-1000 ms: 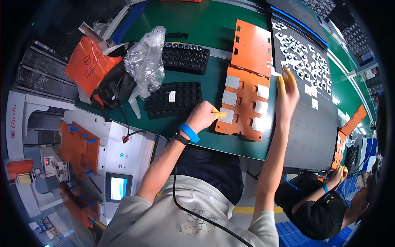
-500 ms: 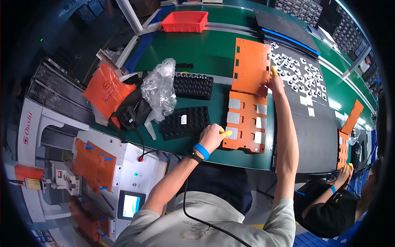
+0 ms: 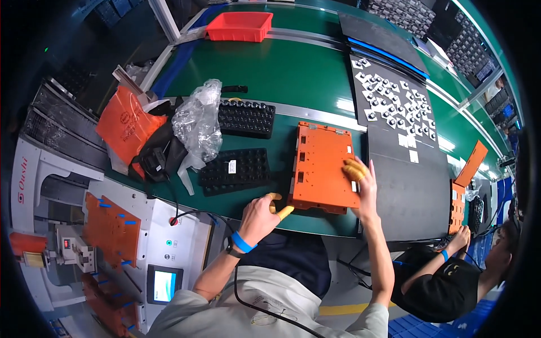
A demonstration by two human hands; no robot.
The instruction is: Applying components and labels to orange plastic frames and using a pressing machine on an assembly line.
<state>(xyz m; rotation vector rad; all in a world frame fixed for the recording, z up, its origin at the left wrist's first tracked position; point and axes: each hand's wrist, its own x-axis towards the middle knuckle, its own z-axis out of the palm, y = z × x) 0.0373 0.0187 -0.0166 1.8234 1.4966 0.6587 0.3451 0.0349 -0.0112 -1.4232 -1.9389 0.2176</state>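
In front of me on the green bench lies an orange hinged fixture point(image 3: 322, 166), its slotted lid folded down over the base. The small silver plates inside are mostly hidden; light patches show along the right edge. Beside the near left corner is my left hand point(image 3: 260, 217), thumb and fingers apart, in yellow finger cots, with nothing in it. My right hand point(image 3: 363, 183) is at the lid's right side, with its yellow-tipped fingers stretched out over the edge. Whether those fingers press on the lid I cannot tell.
Two black trays point(image 3: 248, 118) and a crumpled clear plastic bag point(image 3: 197, 127) lie left of the fixture. Many small parts on white squares point(image 3: 394, 101) cover a black mat point(image 3: 406, 191) at right. A machine point(image 3: 169, 231) stands left; a co-worker point(image 3: 445, 287) sits right.
The fixture's lid has swung down toward me onto the base. My right hand has come nearer with it, and my left hand has moved slightly left, off the fixture's base.
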